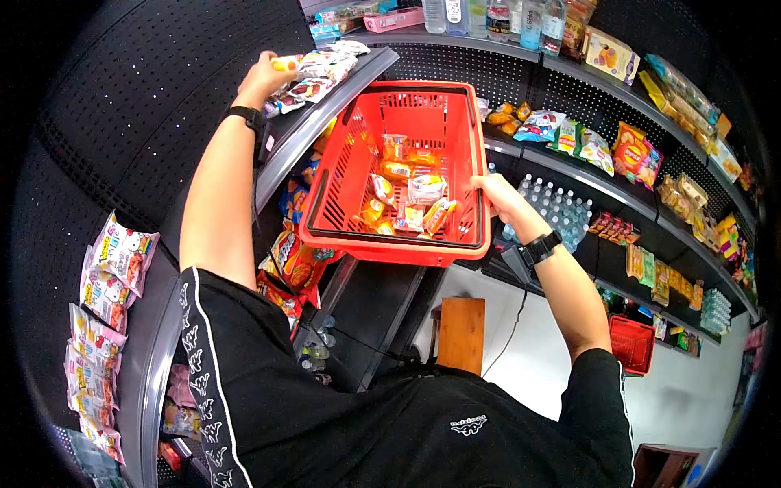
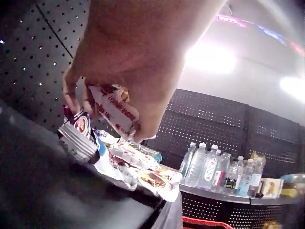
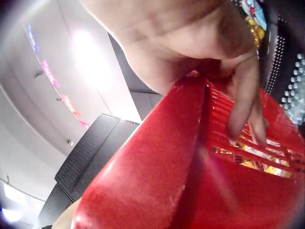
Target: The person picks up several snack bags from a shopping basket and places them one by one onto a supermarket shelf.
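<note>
Over the upper left shelf, my left hand (image 1: 264, 77) pinches a small white snack packet (image 2: 114, 110) with red print between thumb and fingers. Beneath its fingertips lie several more small snack packets (image 1: 313, 88), one with a dark, striped wrapper end (image 2: 78, 138). My right hand (image 1: 498, 199) grips the right rim of a red shopping basket (image 1: 445, 254); in the right wrist view its fingers (image 3: 244, 102) hook over the edge and down the slotted side. Inside the basket are several orange-wrapped snacks (image 1: 396, 169) and a whitish packet (image 1: 427, 189).
The shelf's metal edge (image 1: 325, 122) runs right beside the basket's left side. Bottles (image 1: 498, 18) stand on the top shelf ahead, with chip bags (image 1: 630, 154) lower right. Pink snack bags (image 1: 98, 350) line the left shelf. A wooden stool (image 1: 461, 333) stands on the floor below.
</note>
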Tool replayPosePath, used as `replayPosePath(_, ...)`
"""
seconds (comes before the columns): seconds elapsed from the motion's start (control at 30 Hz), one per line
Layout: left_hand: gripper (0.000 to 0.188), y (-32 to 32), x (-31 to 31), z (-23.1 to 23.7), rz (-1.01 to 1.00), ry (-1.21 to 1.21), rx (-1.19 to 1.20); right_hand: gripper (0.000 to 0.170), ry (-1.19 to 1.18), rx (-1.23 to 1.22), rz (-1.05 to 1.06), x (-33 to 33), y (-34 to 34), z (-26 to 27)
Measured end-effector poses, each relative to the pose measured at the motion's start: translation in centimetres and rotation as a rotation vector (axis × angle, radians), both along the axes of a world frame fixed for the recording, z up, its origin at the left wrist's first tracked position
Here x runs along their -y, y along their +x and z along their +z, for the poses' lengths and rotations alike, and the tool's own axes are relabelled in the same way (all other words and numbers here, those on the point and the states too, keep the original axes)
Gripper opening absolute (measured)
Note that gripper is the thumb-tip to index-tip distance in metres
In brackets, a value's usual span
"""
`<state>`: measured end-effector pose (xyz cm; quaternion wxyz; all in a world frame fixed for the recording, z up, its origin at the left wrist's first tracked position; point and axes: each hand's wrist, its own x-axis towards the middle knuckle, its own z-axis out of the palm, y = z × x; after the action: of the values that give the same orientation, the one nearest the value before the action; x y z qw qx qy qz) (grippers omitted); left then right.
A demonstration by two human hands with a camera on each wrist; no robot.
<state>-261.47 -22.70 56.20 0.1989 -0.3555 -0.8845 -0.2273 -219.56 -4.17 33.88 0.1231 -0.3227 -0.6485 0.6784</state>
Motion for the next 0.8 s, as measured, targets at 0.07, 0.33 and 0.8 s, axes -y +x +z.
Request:
replayPosePath(0.07, 0.081, 0.9, -0.7, 0.8, -0.145, 0.015, -0.035, 0.025, 0.012, 0.006, 0.005, -0.3, 0.1, -0.4)
replayPosePath(0.33, 0.109, 8.0, -3.3, 0.9, -0.442, -0.231, 0.265, 0.025, -0.006, 0.007, 0.018, -1.2, 0.5, -1.1)
replayPosePath(0.8, 0.094, 1.5, 1.0, -1.6, -0.05, -0.47, 0.384, 0.022, 0.062, 0.06, -0.036, -2.0, 2.9, -2.2)
